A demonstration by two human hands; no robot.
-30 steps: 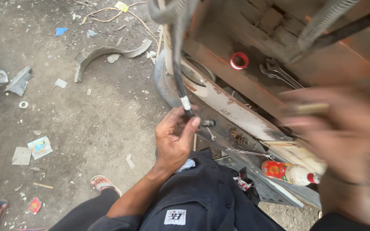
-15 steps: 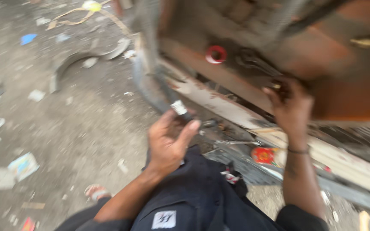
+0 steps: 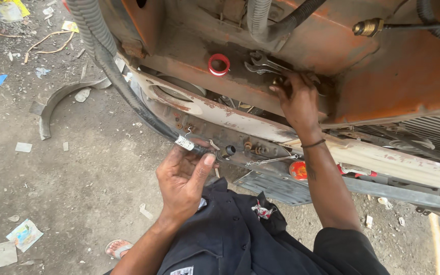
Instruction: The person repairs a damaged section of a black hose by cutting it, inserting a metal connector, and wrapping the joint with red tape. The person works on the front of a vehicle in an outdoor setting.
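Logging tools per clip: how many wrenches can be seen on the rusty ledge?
2 at least: bare-metal wrenches lying overlapped on the orange ledge, right of the red ring, just above the right hand. More may be hidden under that hand.

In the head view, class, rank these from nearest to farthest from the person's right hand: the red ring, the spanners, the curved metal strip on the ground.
1. Spanners: on the rusty ledge, right beside the right hand.
2. Red ring: same ledge, further left.
3. Curved metal strip: on the ground, far left.
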